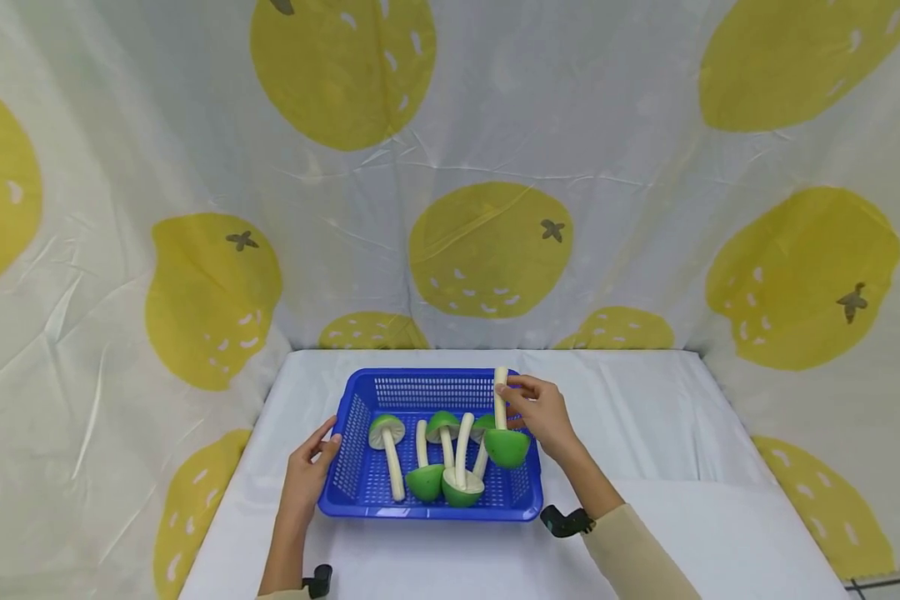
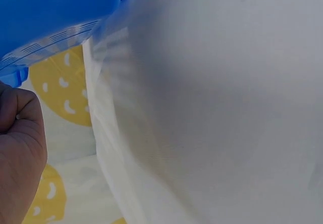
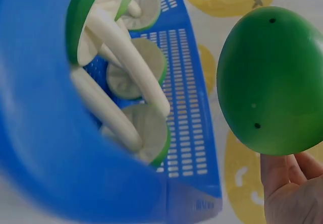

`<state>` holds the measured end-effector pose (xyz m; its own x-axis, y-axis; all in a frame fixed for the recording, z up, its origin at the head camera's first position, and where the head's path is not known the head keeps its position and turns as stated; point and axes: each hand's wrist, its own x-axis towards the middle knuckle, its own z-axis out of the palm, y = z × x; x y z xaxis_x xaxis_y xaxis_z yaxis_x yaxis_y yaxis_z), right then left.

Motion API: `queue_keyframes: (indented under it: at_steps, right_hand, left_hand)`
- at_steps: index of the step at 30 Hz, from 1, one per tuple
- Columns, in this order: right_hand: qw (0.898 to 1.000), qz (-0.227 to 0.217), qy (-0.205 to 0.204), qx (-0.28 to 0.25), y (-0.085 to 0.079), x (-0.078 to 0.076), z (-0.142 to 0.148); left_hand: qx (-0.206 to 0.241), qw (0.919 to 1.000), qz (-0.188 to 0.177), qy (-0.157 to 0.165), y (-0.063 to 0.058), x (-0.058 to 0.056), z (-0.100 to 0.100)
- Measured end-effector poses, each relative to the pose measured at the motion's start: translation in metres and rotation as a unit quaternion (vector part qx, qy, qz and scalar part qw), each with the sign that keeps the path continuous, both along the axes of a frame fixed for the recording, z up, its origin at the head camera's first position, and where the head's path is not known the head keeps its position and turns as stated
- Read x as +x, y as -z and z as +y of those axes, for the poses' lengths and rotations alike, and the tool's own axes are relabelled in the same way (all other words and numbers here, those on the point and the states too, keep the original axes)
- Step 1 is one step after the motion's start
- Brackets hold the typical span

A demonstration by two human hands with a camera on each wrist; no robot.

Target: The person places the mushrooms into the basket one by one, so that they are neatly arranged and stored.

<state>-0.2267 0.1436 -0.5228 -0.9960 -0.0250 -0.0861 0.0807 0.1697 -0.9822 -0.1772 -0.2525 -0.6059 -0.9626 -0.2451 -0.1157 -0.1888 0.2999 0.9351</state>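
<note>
A blue plastic basket [image 1: 431,514] with slotted walls rests on the white-covered table. My left hand [image 1: 307,473] grips its left rim between thumb and fingers. Over the basket's right side, my right hand [image 1: 543,414] pinches the pale stem of a toy mushroom [image 1: 507,448], its green cap hanging downward. In the right wrist view that green cap [image 3: 272,82] hides the stem and most of the fingers. Several more green-capped mushrooms lie inside, one mushroom [image 1: 392,454] towards the left and another mushroom [image 1: 461,483] cap-down near the front wall.
A white cloth [image 1: 622,417] covers the table on both sides of the basket. Behind it and at the sides hangs a pale curtain [image 1: 630,233] printed with yellow lemons. Dark camera mounts [image 1: 566,522] sit on both wrists.
</note>
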Motion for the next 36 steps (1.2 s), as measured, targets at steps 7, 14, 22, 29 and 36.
queue_keyframes:
  at_steps: [7, 14, 22, 29, 36]
  right_hand:
    - [0.999, -0.005, -0.029, -0.019, -0.001, -0.005, -0.023]
    - [0.999, -0.002, -0.04, -0.034, 0.0, -0.006, -0.043]
    - [0.997, -0.018, -0.06, -0.049, 0.005, -0.006, -0.065]
    - [0.996, -0.034, -0.061, -0.057, 0.009, -0.006, -0.086]
    - [0.994, -0.045, -0.072, -0.071, 0.01, -0.005, -0.108]
  left_hand:
    - [0.0, 1.0, -0.001, -0.004, -0.001, 0.0, 0.0]
    - [0.006, 1.0, -0.001, -0.001, -0.001, -0.001, 0.0]
    - [0.01, 0.9999, 0.001, -0.003, 0.0, 0.0, -0.001]
    - [0.017, 0.9999, -0.001, 0.001, 0.002, 0.0, 0.0]
    - [0.021, 0.9998, 0.0, -0.006, 0.003, -0.001, -0.001]
